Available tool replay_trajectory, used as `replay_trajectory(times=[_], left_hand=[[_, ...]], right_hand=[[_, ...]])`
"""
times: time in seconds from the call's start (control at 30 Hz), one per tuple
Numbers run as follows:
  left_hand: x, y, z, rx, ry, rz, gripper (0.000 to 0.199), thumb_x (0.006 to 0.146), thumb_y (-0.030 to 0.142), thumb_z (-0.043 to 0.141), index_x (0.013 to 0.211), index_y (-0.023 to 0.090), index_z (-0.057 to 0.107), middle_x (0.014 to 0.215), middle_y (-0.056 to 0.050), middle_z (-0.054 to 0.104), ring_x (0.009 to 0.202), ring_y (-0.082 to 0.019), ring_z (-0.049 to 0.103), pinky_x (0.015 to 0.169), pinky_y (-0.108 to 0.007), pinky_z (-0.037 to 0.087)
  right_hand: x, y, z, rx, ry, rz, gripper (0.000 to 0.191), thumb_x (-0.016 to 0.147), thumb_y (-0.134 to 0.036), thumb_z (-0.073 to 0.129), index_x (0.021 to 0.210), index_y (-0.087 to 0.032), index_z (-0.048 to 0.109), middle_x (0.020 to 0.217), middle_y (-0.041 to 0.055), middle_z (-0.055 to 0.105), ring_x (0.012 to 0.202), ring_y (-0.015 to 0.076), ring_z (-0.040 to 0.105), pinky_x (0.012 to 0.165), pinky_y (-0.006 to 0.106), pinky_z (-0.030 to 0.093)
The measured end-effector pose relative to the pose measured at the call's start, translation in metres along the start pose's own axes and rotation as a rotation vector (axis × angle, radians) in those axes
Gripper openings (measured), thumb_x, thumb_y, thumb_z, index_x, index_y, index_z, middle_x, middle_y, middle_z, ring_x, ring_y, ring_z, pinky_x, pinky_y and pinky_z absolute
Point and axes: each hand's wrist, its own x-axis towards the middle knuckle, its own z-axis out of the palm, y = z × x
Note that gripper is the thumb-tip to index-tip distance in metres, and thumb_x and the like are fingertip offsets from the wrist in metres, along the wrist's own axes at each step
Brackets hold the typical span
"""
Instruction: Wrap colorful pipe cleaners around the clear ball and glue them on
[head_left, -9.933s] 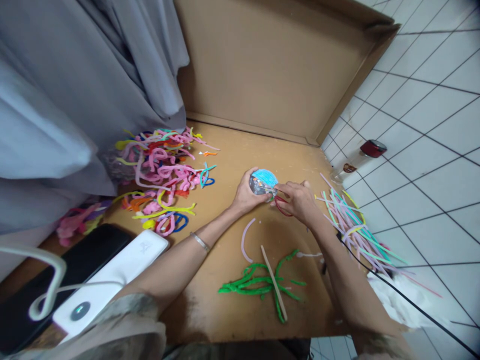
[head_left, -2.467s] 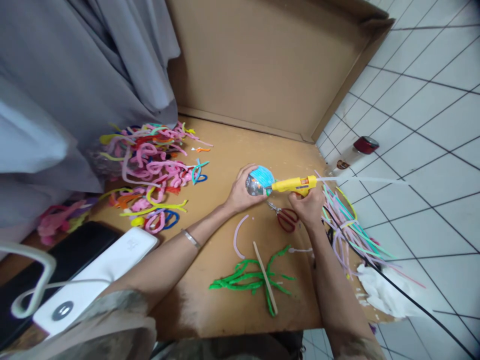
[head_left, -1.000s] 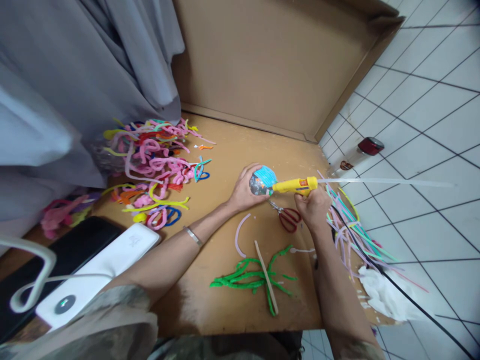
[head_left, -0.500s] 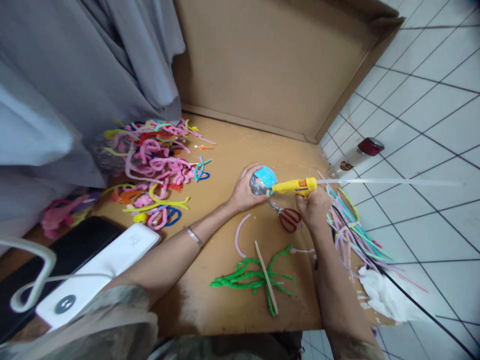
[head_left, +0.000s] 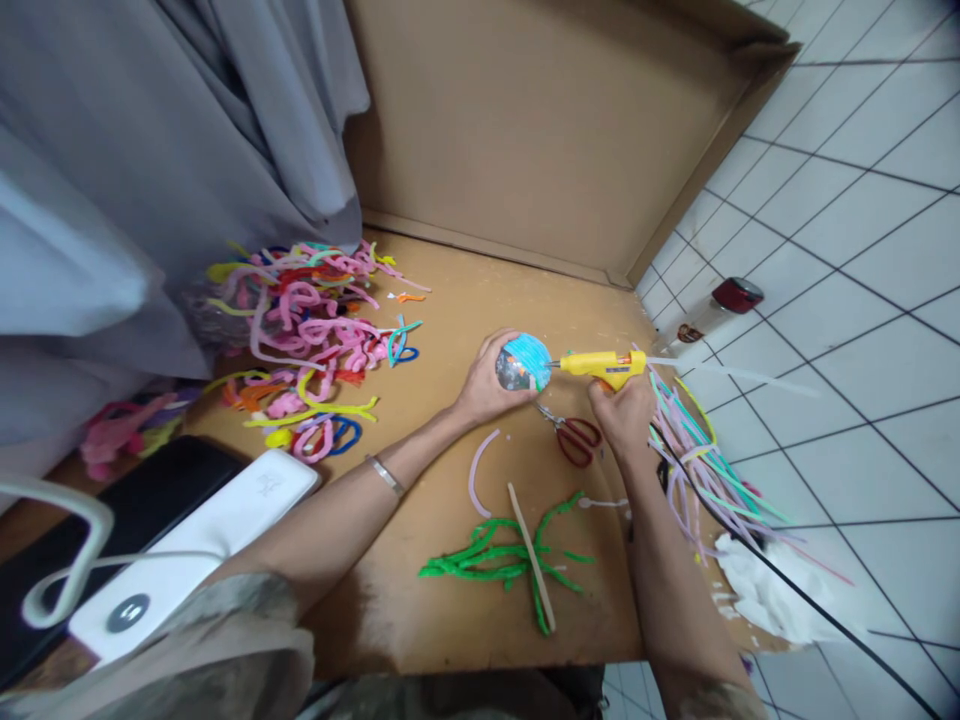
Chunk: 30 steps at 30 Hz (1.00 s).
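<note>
My left hand (head_left: 486, 380) is closed around a small round object (head_left: 525, 362), clear or silvery on its left and covered with light-blue strands on its right. A yellow hot glue gun (head_left: 604, 366) is gripped in my right hand (head_left: 624, 405), its metal nozzle pointing left at the blue side. The nozzle tip is at or very near the strands; contact cannot be made out. A long translucent glue stick sticks out of the gun's back. Red-handled scissors (head_left: 576, 440) lie on the table just below the gun.
Green pipe cleaners (head_left: 487, 560) and a wooden stick (head_left: 532, 560) lie in front. A tangled pile of pink and other pipe cleaners (head_left: 315, 310) is at left, near a white power bank (head_left: 202, 540). Pastel strands (head_left: 697, 460), white tissue (head_left: 772, 590) and a red-lidded jar (head_left: 712, 315) are at right.
The glue gun has pulled back slightly to the right and levelled, its nozzle shifting from the object's lower edge to its right side. The blue side has turned a little toward me.
</note>
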Motion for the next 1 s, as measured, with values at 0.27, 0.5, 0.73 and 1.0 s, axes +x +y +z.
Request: replay_trajectory(times=[0.27,0.5,0.73,1.0], left_hand=[[0.001,-0.001,0.0,-0.024,-0.005,-0.037,0.087,0.059,0.037,0.085,0.135,0.022,0.046,0.141,-0.014,0.05,0.133,-0.032,0.05,0.112,-0.049,0.043],[0.0,0.003,-0.001,-0.1,-0.001,-0.108,0.087,0.058,0.037,0.085,0.133,0.02,0.046,0.14,-0.014,0.05,0.131,-0.031,0.05,0.113,-0.047,0.041],[-0.001,0.008,0.0,-0.174,-0.015,-0.21,0.092,0.055,0.037,0.087,0.135,0.019,0.045,0.139,-0.014,0.05,0.13,-0.032,0.051,0.112,-0.045,0.041],[-0.006,0.008,0.007,-0.265,-0.078,-0.214,0.095,0.055,0.042,0.088,0.136,0.019,0.045,0.141,-0.016,0.049,0.131,-0.032,0.051,0.112,-0.047,0.041]], right_hand=[[0.002,0.033,0.028,0.002,-0.216,0.349,0.038,0.071,-0.048,0.055,0.086,-0.014,0.061,0.081,0.0141,0.066,0.078,0.0283,0.061,0.07,0.038,0.048],[-0.008,0.036,0.029,-0.223,-0.204,0.256,0.042,0.078,-0.041,0.058,0.1,-0.006,0.061,0.106,0.0291,0.064,0.102,0.0382,0.059,0.089,0.049,0.045],[-0.006,0.0,0.019,0.543,-0.196,0.179,0.037,0.073,-0.054,0.065,0.09,-0.021,0.058,0.095,0.0104,0.064,0.093,0.0266,0.06,0.086,0.043,0.049],[-0.024,-0.04,0.019,1.097,-0.444,0.399,0.056,0.052,-0.056,0.085,0.083,-0.024,0.051,0.073,-0.0029,0.059,0.068,0.0149,0.055,0.063,0.028,0.046]])
